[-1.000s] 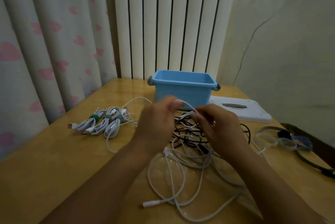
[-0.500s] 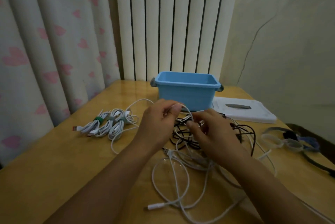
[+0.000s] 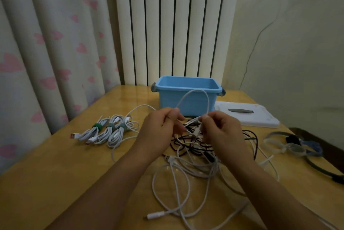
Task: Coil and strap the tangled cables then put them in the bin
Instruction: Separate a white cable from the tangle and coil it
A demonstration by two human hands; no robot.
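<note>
A tangle of white and black cables (image 3: 197, 157) lies on the wooden table (image 3: 55, 183) in front of me. My left hand (image 3: 160, 129) and my right hand (image 3: 221, 129) hover over it, each pinching the same white cable (image 3: 195, 91), which arches up in a loop between them. Behind the loop stands the blue bin (image 3: 188, 97), nothing visible inside it. Three coiled white cables (image 3: 108, 131) with green and grey straps lie to the left.
A white lid (image 3: 247, 116) lies right of the bin. Loose straps (image 3: 290, 146) sit at the right table edge beside a dark band. A curtain hangs left, a radiator behind, a wall at right.
Both hands have lifted slightly and drawn apart, and the white cable between them now stands up in a tall loop in front of the bin.
</note>
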